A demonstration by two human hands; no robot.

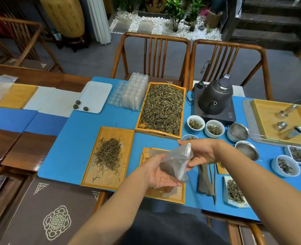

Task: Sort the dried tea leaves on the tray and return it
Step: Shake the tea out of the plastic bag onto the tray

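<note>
Both hands hold a clear plastic bag (178, 161) with dark tea leaves inside, above a small wooden tray (165, 195) near the table's front edge. My left hand (158, 174) cups the bag from below. My right hand (201, 152) pinches its upper edge. To the left lies a flat wooden tray (110, 133) with a loose pile of dried tea leaves (109, 154). Behind it stands a deeper wooden tray (141, 112) filled with tea leaves (162, 108).
A dark kettle (215, 98) on its base stands at the back right. Several white cups with tea (195, 123), metal strainers (238, 132) and small dishes crowd the right side. Clear plastic moulds (130, 92) and a white tray (94, 96) sit at the back left. Two wooden chairs (155, 50) face the table.
</note>
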